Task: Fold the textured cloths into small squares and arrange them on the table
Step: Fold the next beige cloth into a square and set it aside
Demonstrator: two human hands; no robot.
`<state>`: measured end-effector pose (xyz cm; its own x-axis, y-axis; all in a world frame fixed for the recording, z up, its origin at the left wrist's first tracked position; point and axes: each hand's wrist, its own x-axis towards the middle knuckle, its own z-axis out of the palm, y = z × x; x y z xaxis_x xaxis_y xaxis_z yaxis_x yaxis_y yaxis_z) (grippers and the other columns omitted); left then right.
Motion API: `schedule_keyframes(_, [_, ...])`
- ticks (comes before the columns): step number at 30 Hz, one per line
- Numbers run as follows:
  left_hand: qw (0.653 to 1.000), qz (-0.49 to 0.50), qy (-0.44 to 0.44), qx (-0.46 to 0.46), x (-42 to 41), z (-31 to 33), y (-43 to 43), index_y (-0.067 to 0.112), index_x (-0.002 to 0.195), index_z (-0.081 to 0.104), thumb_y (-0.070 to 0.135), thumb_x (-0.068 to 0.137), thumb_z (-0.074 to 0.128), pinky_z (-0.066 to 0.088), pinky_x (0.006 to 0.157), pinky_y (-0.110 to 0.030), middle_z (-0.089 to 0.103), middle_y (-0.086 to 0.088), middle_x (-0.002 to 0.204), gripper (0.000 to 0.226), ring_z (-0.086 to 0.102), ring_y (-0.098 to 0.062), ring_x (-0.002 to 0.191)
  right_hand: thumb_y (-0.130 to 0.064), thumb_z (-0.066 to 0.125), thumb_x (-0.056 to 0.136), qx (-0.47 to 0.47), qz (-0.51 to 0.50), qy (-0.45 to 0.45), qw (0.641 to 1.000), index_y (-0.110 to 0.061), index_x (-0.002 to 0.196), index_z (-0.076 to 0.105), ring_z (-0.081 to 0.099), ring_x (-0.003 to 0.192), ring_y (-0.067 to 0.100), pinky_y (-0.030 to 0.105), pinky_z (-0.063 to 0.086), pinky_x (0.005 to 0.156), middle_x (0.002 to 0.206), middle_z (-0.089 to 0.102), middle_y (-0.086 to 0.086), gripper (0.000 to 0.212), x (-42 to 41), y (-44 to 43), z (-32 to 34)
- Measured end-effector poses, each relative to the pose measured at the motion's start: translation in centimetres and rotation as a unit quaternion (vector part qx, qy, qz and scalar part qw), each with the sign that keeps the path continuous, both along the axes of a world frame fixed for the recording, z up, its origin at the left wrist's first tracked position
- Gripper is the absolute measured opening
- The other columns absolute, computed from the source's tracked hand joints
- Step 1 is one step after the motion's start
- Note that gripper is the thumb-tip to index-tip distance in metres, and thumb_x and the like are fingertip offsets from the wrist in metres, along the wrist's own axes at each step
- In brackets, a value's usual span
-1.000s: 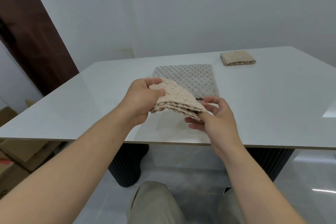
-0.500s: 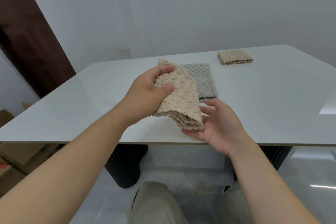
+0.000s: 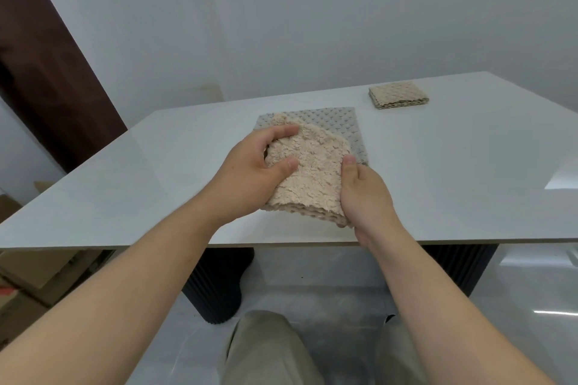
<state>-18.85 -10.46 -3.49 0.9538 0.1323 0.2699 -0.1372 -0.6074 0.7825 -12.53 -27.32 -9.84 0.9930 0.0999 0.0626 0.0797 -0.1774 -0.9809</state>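
Beige cloth (image 3: 309, 172): folded into several layers, the stacked edges facing the camera; held between both hands over the near-centre part of the table (image 3: 438, 181), tilted with its far edge raised; whether the near edge touches the tabletop cannot be told.
Left hand (image 3: 250, 178): grips the left side of the beige cloth; thumb pressed on the upper face, fingers curled over the far-left corner.
Right hand (image 3: 366, 194): grips the right side of the same cloth; thumb lies along the right edge on top; the fingers are hidden under the cloth, so their exact position cannot be told.
Grey cloth (image 3: 337, 125): lies flat on the table just behind the beige cloth, dimpled texture upward; its near-left part is hidden by the beige cloth and the left hand.
Folded square (image 3: 398, 95): beige, same texture, a compact stack of layers; rests on the far right of the table, well apart from the grey cloth and from both hands.
Table: pale, glossy top; a bright reflection shows at its right edge.
Base (image 3: 219, 284): dark, ribbed, under the near edge of the table.
Surroundings: white wall behind the table; dark brown door (image 3: 47, 72) at left; cardboard boxes (image 3: 31, 278) on the floor at lower left; knees (image 3: 266, 350) in khaki trousers at the bottom of the view.
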Motion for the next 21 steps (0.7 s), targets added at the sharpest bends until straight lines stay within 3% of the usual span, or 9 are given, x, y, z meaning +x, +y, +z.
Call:
schedule_keyframes(2, [1.000,0.006,0.003,-0.010,0.0,-0.7,0.2,0.042,0.135,0.060,0.025,0.094,0.073,0.049,0.108,-0.046,0.061,0.018,0.134,0.046,0.064,-0.015,0.121,-0.051,0.028,0.107,0.012,-0.003,0.005,1.000,-0.007,0.098,0.062,0.062,0.073,0.022,0.023,0.043,0.038,0.085,0.063,0.007,0.057,0.1,-0.2,0.1])
schedule_keyframes(5, [1.000,0.011,0.005,-0.021,0.0,-1.5,0.1,0.038,0.136,0.060,0.022,0.094,0.073,0.047,0.111,-0.041,0.060,0.020,0.135,0.047,0.061,-0.010,0.125,-0.048,0.030,0.108,0.004,0.001,0.005,1.000,-0.008,0.089,0.055,0.052,0.059,0.019,0.020,0.036,0.034,0.073,0.052,0.005,0.051,0.3,-0.4,-0.1])
schedule_keyframes(9, [0.999,0.011,0.003,-0.030,0.1,-2.1,-0.4,0.036,0.138,0.059,0.022,0.095,0.071,0.045,0.113,-0.039,0.059,0.022,0.136,0.047,0.057,-0.006,0.128,-0.046,0.032,0.108,-0.010,-0.004,-0.010,1.000,-0.011,0.082,0.053,0.054,0.058,0.018,0.021,0.039,0.034,0.071,0.053,0.004,0.048,0.4,-0.9,-0.3])
schedule_keyframes(13, [1.000,0.008,0.004,-0.030,0.1,-2.1,-0.9,0.037,0.139,0.057,0.024,0.098,0.067,0.044,0.114,-0.039,0.055,0.027,0.136,0.044,0.055,-0.004,0.130,-0.046,0.036,0.108,-0.006,0.003,0.010,1.000,-0.018,0.113,0.051,0.060,0.071,0.017,0.022,0.043,0.036,0.086,0.060,0.002,0.032,0.4,-1.3,-0.4])
schedule_keyframes(15, [1.000,0.007,0.008,-0.024,0.1,-2.0,-1.0,0.037,0.140,0.056,0.024,0.098,0.066,0.043,0.114,-0.037,0.054,0.029,0.135,0.045,0.053,-0.002,0.130,-0.039,0.038,0.108,0.012,0.017,0.009,1.000,-0.030,0.135,0.040,0.059,0.066,0.015,0.024,0.046,0.042,0.084,0.062,0.001,0.029,0.6,-1.6,-0.6])
schedule_keyframes(17, [1.000,0.008,0.013,-0.023,0.2,-2.0,-1.0,0.038,0.140,0.055,0.024,0.098,0.066,0.044,0.114,-0.038,0.055,0.025,0.136,0.045,0.055,-0.004,0.129,-0.032,0.040,0.108,0.039,0.042,-0.017,0.998,-0.045,0.145,0.035,0.060,0.063,0.018,0.026,0.052,0.052,0.080,0.063,0.006,0.040,0.7,-1.8,-0.9])
schedule_keyframes(19, [0.999,0.009,0.016,-0.027,0.3,-2.0,-1.0,0.040,0.139,0.056,0.024,0.098,0.066,0.045,0.112,-0.039,0.056,0.022,0.137,0.045,0.056,-0.006,0.127,-0.026,0.042,0.108,0.055,0.059,-0.043,0.996,-0.051,0.140,0.047,0.070,0.089,0.019,0.037,0.061,0.081,0.105,0.070,0.002,0.041,1.2,-1.7,-1.2])
schedule_keyframes(21, [0.999,0.010,0.017,-0.033,0.5,-2.1,-1.0,0.040,0.139,0.056,0.023,0.098,0.066,0.046,0.111,-0.037,0.056,0.024,0.136,0.045,0.057,-0.004,0.126,-0.022,0.045,0.107,0.084,0.073,-0.030,0.993,-0.046,0.132,0.060,0.062,0.119,0.010,0.042,0.052,0.105,0.131,0.064,-0.012,0.038,1.6,-1.8,-1.4])
